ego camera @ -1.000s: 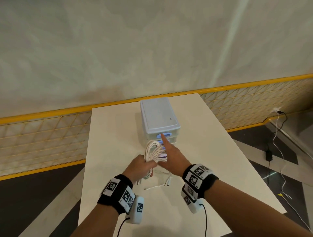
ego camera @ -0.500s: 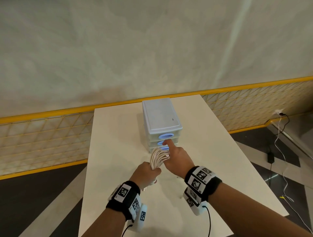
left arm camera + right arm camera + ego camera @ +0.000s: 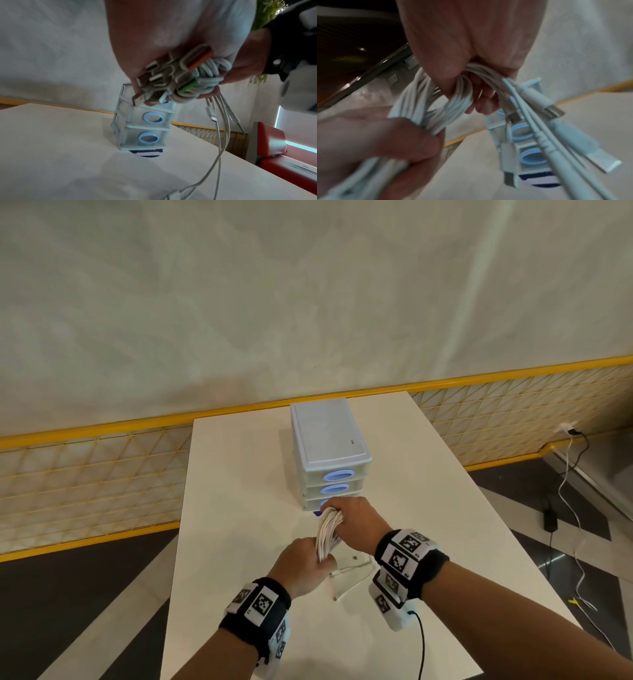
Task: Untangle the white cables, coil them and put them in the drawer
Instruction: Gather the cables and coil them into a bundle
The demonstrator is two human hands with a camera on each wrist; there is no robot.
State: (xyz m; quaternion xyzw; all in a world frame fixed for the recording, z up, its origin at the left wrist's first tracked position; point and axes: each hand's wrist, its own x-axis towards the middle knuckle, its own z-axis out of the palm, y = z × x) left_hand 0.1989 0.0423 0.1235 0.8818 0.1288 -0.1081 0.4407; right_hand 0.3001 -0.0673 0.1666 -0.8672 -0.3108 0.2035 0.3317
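Note:
A coiled bundle of white cables [image 3: 327, 534] hangs between both hands just in front of the small drawer unit [image 3: 329, 451]. My left hand [image 3: 303, 565] grips the bundle's near end, with several plugs [image 3: 164, 78] bunched in its fist. My right hand [image 3: 352, 520] curls round the far end of the white cables [image 3: 453, 97], close to the lowest drawer's blue handle [image 3: 148, 138]. Loose cable tails [image 3: 349, 575] trail onto the white table [image 3: 239, 508] under the hands. All three drawers look closed.
The drawer unit stands mid-table on a dark blue label [image 3: 145, 153]. A yellow-trimmed mesh barrier [image 3: 85, 474] runs behind the table. On the floor at right lie a black adapter [image 3: 549, 520] and cords. A red seat [image 3: 272, 148] shows in the left wrist view.
My right hand left the drawer handle, where a finger pointed, and closed round the far end of the bundle. The left hand kept its grip and moved slightly right.

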